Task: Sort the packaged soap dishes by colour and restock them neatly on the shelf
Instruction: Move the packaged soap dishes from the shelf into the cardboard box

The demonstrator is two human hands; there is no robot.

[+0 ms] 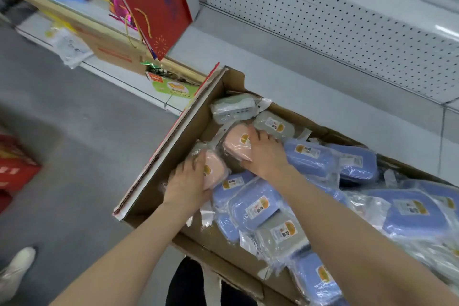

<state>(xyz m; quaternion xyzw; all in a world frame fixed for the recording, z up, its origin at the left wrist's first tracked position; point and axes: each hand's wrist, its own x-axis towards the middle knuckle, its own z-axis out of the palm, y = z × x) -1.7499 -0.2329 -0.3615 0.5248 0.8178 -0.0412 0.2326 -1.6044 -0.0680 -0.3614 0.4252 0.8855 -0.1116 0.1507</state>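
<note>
At the left end of the cardboard box [177, 149], left hand [188, 182] gripping a pink soap dish [215, 167], right hand [265, 155] seemingly clasping a second pink dish [236, 148].

Carton [159, 176] on shelf [323, 97], pegboard [323, 20] behind. Soap dishes [255, 206] piled in carton. Left hand [188, 181] and right hand [265, 151] at carton's left end. Gift bag [154, 0] beyond that end.

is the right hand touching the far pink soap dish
Touching. The head view shows the right hand curled over the far pink soap dish, no gap; the left hand grips the near pink soap dish.
</note>
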